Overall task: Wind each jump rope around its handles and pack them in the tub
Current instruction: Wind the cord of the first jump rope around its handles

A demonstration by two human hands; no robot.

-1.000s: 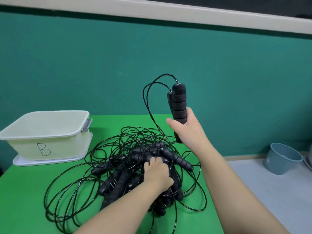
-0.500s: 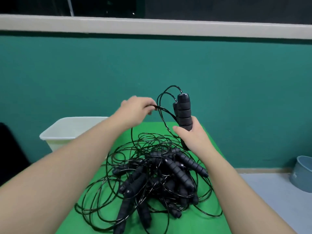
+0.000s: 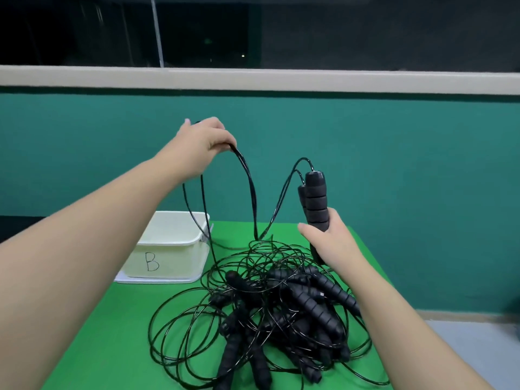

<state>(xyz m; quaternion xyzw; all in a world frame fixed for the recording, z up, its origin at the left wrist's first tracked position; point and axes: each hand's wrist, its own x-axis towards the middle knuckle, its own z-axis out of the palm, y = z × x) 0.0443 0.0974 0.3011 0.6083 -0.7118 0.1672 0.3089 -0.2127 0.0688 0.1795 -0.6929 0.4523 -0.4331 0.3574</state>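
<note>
**Lifting one rope clear of the pile**

Covering the table (image 3: 112, 333) is a bright green cloth, and the table stands against a teal wall (image 3: 394, 164) with a pale ledge (image 3: 281, 77) and a dark window (image 3: 337, 29) above it. To the right of the table a strip of grey floor (image 3: 478, 342) shows.

In the head view, a white tub (image 3: 168, 249) marked with a hand-drawn letter B sits at the back left of the table on a flat white lid (image 3: 157, 280); what can be seen of its inside is bare. Just right of it lies a tangled pile of ropes (image 3: 275, 313), black handles heaped in the middle and thin black loops spreading out towards the table's near and right edges.

The right hand (image 3: 332, 240) is closed around the lower part of a pair of handles (image 3: 315, 198), held upright side by side above the back of the pile. The cord (image 3: 247, 181) runs from their tops down towards the pile and up again to the left hand (image 3: 202, 144), which pinches it high in the air above the tub, fingers curled shut on it. Further strands hang from that hand past the tub's right rim to the table.

Bare green cloth lies open at the near left, in front of the tub.
</note>
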